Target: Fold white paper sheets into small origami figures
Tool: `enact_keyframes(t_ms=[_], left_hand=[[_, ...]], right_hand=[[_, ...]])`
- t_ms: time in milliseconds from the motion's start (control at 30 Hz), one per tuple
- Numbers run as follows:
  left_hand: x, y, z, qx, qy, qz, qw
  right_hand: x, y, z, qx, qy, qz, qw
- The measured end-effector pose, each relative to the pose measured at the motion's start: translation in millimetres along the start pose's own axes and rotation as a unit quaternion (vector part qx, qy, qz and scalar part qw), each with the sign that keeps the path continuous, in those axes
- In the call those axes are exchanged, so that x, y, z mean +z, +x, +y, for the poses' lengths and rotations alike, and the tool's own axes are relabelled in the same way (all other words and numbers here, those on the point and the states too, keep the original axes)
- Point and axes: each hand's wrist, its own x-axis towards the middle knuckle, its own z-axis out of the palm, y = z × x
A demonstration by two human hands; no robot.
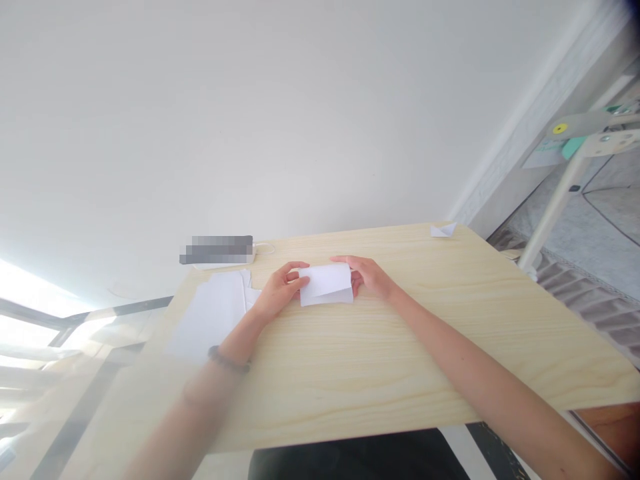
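Observation:
A small white sheet of paper (326, 281), folded over on itself, is between my two hands just above the wooden table. My left hand (281, 291) pinches its left edge, the thumb on the near face and the fingers behind. At the right edge, my right hand (371, 276) holds the paper with its curled lower fingers, while the index finger reaches out along the top corner. The lower flap hangs slightly apart from the upper layer. Parts of the right fingers are hidden behind the paper.
White paper sheets (213, 310) lie on the table (320, 373) at left. Behind them is a dark, pixelated object (217, 250) with a white cable. A folded paper piece (443, 231) rests at the far right corner. A white wall (310, 120) borders the table's back.

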Motion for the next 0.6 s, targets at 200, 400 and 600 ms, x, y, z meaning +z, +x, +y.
enact_keyframes(t_ms=[200, 400, 600], left_hand=[[3.8, -2.3, 3.9, 0.018, 0.044, 0.022, 0.999], [3.9, -1.9, 3.6, 0.014, 0.053, 0.045, 0.997], [3.4, 0.3, -0.8, 0.018, 0.049, 0.055, 0.997]], right_hand=[[11.9, -1.6, 0.8, 0.006, -0.084, 0.061, 0.995], [11.3, -5.2, -0.9, -0.007, -0.079, 0.017, 0.997], [11.5, -5.1, 1.0, -0.009, -0.082, 0.006, 0.997]])
